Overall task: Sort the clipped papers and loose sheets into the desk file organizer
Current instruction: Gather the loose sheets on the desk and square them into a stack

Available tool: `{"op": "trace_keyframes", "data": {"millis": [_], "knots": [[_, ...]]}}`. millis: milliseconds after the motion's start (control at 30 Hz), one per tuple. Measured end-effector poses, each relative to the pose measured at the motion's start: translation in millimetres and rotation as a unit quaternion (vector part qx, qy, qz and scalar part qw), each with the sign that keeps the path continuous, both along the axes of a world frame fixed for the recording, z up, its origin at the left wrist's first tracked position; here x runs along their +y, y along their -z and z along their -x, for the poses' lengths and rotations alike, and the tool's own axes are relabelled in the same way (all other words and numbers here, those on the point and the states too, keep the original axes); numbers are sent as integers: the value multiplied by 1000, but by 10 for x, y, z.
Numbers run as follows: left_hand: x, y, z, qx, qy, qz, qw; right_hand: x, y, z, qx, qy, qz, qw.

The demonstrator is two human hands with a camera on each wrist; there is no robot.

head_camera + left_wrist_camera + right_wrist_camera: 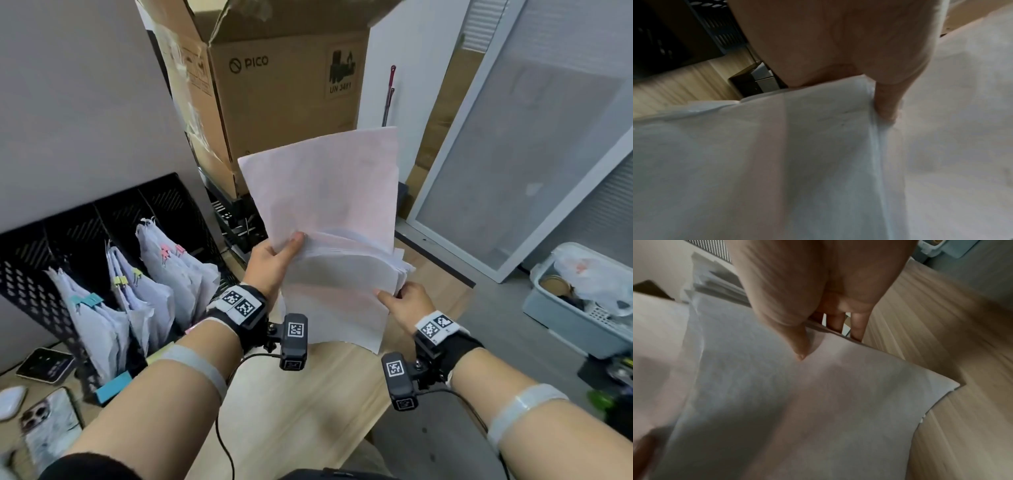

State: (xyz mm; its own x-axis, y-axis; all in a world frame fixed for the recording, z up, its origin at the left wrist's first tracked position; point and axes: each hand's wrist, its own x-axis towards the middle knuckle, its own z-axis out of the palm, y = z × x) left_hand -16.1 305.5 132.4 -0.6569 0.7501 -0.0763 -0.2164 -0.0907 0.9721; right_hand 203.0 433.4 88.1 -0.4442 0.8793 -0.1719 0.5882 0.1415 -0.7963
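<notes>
On the far left of the table [308, 404] my black mesh file organizer [30, 270] already holds much of the work. Its leftmost slot has a bundle with a blue binder clip [89, 300], the next has bundles with yellow-green binder clips [120, 281], and the slot to its right has bundles with pink binder clips [167, 250]. I judge the clipped papers are largely filed, though I cannot tell whether more wait out of view.

The loose sheets [337, 219] are left. I hold the whole stack up over the table, to the right of the organizer and well apart from it. My left hand [274, 262] grips its left edge, thumb on the front sheet and fingers behind. My right hand [402, 301] pinches the near right corner, thumb on top and fingers under. The top sheet stands peeled up from the rest, so I judge I am still separating or squaring the stack, and filing it comes next.

Behind the sheets, the cardboard box [287, 85] reads "PICO", and a label further right reads "UN 3481". The sheets show no readable writing.
</notes>
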Motion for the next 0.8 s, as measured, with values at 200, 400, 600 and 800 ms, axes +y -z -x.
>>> {"op": "trace_keyframes", "data": {"millis": [200,400,600,800], "knots": [[-13,-436,289,50,-95,-37,994,180,-43,1,-73,-1,-20,997],[-239,-611,768,82,-182,-24,980,422,-276,-140,-58,85,-45,994],[-230,-557,621,117,-138,1,984,538,-750,-125,9,84,-66,994],[-25,-279,253,136,-50,79,986,458,-789,40,125,50,-9,991]]}}
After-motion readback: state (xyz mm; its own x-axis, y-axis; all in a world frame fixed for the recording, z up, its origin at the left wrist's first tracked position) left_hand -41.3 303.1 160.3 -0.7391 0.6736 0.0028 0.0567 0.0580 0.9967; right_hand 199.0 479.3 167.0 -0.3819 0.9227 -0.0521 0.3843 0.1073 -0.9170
